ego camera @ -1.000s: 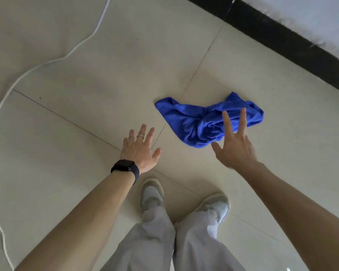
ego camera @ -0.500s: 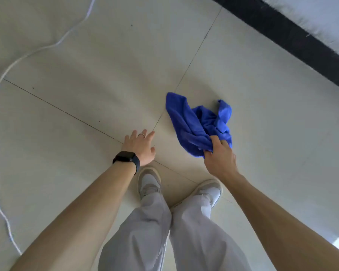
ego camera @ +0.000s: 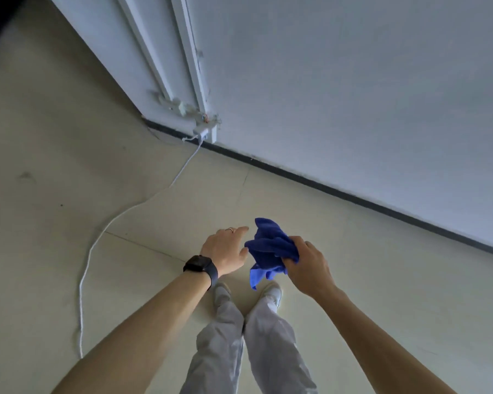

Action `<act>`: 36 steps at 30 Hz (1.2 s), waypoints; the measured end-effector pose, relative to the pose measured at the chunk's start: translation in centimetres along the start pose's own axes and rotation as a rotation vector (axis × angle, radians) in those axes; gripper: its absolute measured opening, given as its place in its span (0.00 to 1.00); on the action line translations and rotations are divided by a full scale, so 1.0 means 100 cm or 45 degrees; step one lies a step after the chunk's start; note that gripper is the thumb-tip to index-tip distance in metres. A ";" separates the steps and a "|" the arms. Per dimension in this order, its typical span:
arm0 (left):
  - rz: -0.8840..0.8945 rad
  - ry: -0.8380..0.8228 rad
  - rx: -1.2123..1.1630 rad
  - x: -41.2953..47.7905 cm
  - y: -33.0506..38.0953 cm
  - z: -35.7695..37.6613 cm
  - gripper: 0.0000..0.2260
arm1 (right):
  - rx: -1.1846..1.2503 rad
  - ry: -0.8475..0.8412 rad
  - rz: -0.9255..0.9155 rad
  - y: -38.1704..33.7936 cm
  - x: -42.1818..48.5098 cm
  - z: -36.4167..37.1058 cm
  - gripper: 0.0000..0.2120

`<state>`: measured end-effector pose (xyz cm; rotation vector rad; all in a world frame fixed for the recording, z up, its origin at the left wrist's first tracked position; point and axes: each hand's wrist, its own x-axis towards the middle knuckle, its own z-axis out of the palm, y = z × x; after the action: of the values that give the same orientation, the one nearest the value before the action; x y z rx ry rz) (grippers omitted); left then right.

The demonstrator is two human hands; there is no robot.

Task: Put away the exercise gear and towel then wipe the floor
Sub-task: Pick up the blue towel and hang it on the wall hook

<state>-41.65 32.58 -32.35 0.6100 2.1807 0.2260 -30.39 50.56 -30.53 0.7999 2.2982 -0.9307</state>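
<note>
Head view: right hand (ego camera: 306, 264) bunches the towel (ego camera: 269, 248) in a closed grip, clear of the floor (ego camera: 69, 166), a loose tail hanging toward the shoes. Left hand (ego camera: 225, 248) is open (fingers spread), just beside the towel's left edge, nearest for a second hold.

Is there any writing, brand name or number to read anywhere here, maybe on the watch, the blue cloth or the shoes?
None can be read.
The watch face is dark and blank.
The blue cloth, bunched in the right hand, shows no tag or print.
The shoes are mostly hidden; no logo is visible.
The wall and floor carry no signs.
</note>
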 end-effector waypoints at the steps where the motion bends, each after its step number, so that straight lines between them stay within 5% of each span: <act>1: 0.067 0.056 -0.035 -0.023 0.017 -0.022 0.26 | 0.019 0.043 -0.029 -0.011 -0.024 -0.023 0.16; 8: 0.710 0.438 0.077 -0.150 0.122 -0.125 0.28 | 0.174 0.456 -0.197 -0.047 -0.183 -0.124 0.20; 11: 0.946 0.503 0.207 -0.172 0.153 -0.141 0.18 | 0.234 0.623 -0.221 -0.047 -0.231 -0.138 0.21; 17: 1.227 0.752 0.360 -0.207 0.220 -0.167 0.09 | 0.148 0.662 0.076 -0.011 -0.327 -0.172 0.10; 20: 1.441 0.955 0.586 -0.221 0.258 -0.173 0.11 | 0.222 0.714 0.158 0.021 -0.367 -0.187 0.19; 24: 1.508 1.092 0.613 -0.251 0.308 -0.165 0.13 | 0.486 0.898 0.113 0.057 -0.421 -0.195 0.19; 29: 1.592 0.981 0.611 -0.286 0.350 -0.091 0.06 | 0.410 1.289 0.128 0.115 -0.495 -0.175 0.03; 33: 1.539 0.979 0.585 -0.315 0.388 -0.022 0.12 | 0.203 1.077 0.425 0.178 -0.559 -0.142 0.18; 36: 1.510 0.818 0.645 -0.339 0.427 0.027 0.10 | 0.310 1.147 0.508 0.220 -0.599 -0.113 0.19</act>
<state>-6.80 52.54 4.61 2.3503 2.1551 0.5355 22.91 52.63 6.25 2.0230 2.5633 -0.7475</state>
